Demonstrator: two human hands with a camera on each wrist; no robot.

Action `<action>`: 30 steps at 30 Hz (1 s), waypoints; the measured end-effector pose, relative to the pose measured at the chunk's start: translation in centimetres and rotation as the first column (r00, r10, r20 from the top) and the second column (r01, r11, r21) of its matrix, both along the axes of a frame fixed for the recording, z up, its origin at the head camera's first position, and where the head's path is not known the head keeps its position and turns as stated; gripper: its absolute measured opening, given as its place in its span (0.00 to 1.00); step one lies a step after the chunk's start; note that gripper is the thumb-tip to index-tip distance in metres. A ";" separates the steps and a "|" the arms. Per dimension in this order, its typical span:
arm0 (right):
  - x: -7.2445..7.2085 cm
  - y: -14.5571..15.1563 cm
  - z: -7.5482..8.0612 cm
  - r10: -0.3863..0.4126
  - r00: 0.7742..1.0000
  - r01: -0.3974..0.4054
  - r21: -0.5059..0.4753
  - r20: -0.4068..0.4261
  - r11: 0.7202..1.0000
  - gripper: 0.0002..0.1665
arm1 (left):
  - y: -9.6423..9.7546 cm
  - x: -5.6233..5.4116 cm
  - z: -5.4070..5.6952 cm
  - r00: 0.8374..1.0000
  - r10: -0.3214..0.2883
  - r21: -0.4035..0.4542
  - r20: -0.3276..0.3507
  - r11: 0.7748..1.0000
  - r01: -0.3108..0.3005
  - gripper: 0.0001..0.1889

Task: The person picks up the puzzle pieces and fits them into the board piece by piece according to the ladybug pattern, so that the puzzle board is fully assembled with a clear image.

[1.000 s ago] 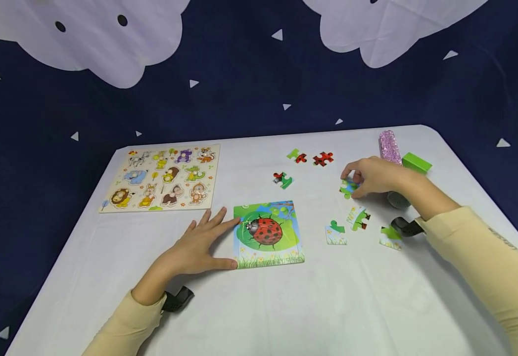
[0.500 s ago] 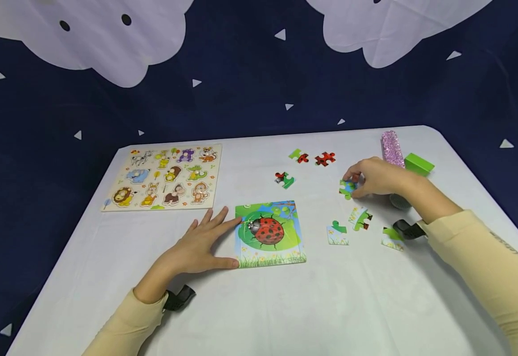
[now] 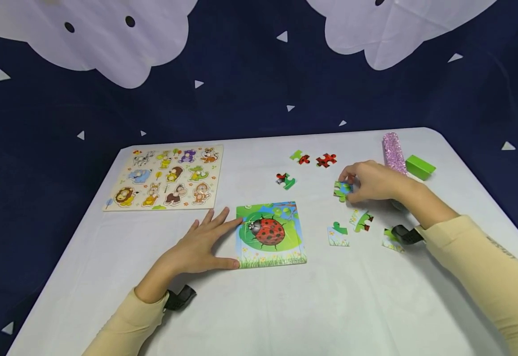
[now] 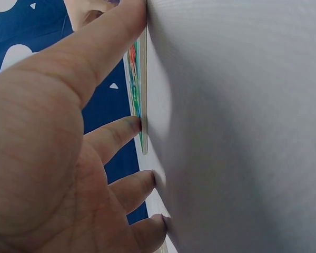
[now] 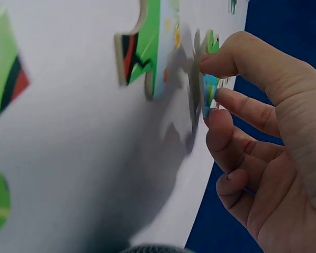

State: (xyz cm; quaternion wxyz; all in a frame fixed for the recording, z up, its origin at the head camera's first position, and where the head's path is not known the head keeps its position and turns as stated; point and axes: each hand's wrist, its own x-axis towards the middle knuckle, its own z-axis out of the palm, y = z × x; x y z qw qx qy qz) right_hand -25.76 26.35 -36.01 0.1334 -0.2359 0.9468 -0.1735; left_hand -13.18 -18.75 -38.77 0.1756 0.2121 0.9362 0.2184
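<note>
My right hand [image 3: 376, 182] pinches a green and blue jigsaw piece [image 3: 341, 192] between thumb and fingers. In the right wrist view that piece [image 5: 208, 89] is tilted and a shadow falls beside it, apart from its edge. My left hand [image 3: 195, 248] lies with fingers spread at the left side of a square ladybug picture board [image 3: 269, 233]. Its thumb and index finger touch the board's left edge; the left wrist view shows the other fingertips on the white table. Near the right hand lie a flowered piece [image 3: 360, 220], a grass corner piece [image 3: 339, 236] and another corner piece [image 3: 392, 241].
Behind the board lie three loose pieces: a red one [image 3: 326, 160], a green and red one [image 3: 300, 157] and a green and black one [image 3: 286, 180]. An animal peg puzzle [image 3: 165, 178] sits far left. A pink glittery bar [image 3: 394, 153] and green block [image 3: 420, 167] stand right.
The right hand has shifted slightly left with the jigsaw piece, showing more of it. The left hand stays at the board's edge. The head view has shifted a little.
</note>
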 end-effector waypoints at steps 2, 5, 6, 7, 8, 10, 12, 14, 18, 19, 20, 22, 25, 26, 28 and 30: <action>0.2 -0.2 0.0 0.000 1.000 0.000 -0.012 -0.009 1.000 0.28 | 0.1 0.0 0.0 1.000 -0.004 -0.002 0.000 1.000 0.004 0.52; 0.5 -0.8 0.2 -0.012 1.000 0.011 -0.021 -0.012 1.000 0.28 | 0.2 -0.1 0.0 1.000 -0.009 -0.006 -0.002 1.000 0.009 0.52; 0.6 -1.0 0.2 -0.009 1.000 0.008 -0.025 -0.012 1.000 0.28 | 0.2 -0.1 0.0 1.000 -0.009 -0.007 -0.002 1.000 0.009 0.52; 0.7 -1.3 0.3 -0.007 1.000 0.007 -0.026 -0.011 1.000 0.28 | 0.3 -0.1 0.0 1.000 -0.011 -0.008 -0.002 1.000 0.011 0.52; 0.8 -1.5 0.3 -0.005 1.000 0.005 -0.028 -0.011 1.000 0.28 | 0.3 -0.1 0.0 1.000 -0.010 -0.008 0.000 1.000 0.010 0.52; 1.0 -2.0 0.3 -0.001 1.000 0.000 -0.030 -0.006 1.000 0.27 | 0.4 -0.2 0.0 1.000 -0.011 -0.006 0.006 1.000 0.011 0.52; 1.1 -2.5 0.3 0.015 1.000 -0.015 -0.037 -0.002 0.999 0.27 | 0.4 -0.2 -0.1 1.000 -0.012 -0.007 0.010 1.000 0.013 0.52; 1.2 -3.0 0.3 0.031 1.000 -0.031 -0.048 0.002 0.998 0.27 | 0.4 -0.1 0.0 1.000 -0.010 -0.006 0.012 1.000 0.010 0.53; 1.3 -3.9 0.2 0.055 0.999 -0.055 -0.080 -0.002 0.995 0.27 | 0.2 -0.1 0.1 1.000 -0.008 -0.010 0.004 1.000 0.008 0.52; 1.3 -4.1 0.2 0.059 0.998 -0.058 -0.087 -0.002 0.995 0.27 | 0.2 -0.1 0.2 1.000 -0.008 -0.010 -0.002 1.000 0.008 0.52; 1.4 -4.4 0.3 0.061 0.998 -0.061 -0.093 -0.001 0.994 0.27 | 0.1 -0.1 0.2 1.000 -0.008 -0.010 -0.003 1.000 0.008 0.52; 1.5 -4.8 0.2 0.069 0.998 -0.069 -0.106 0.000 0.992 0.27 | 0.1 -0.2 0.2 1.000 -0.013 -0.009 -0.010 1.000 0.013 0.52; 1.5 -5.5 0.0 0.090 0.996 -0.089 -0.122 0.001 0.989 0.28 | 0.1 -0.2 0.2 1.000 -0.013 -0.011 -0.012 1.000 0.013 0.52; 1.5 -5.8 -0.1 0.096 0.995 -0.095 -0.128 0.001 0.987 0.28 | 0.1 -0.2 0.1 1.000 -0.011 -0.012 -0.012 1.000 0.011 0.52; 1.5 -6.2 -0.4 0.111 0.994 -0.110 -0.139 -0.003 0.984 0.27 | 0.0 -0.2 0.1 1.000 -0.009 -0.014 -0.010 1.000 0.008 0.53; 1.4 -6.7 -0.7 0.124 0.992 -0.124 -0.146 -0.007 0.982 0.27 | 0.0 -0.1 0.0 1.000 -0.009 -0.017 -0.009 1.000 0.009 0.53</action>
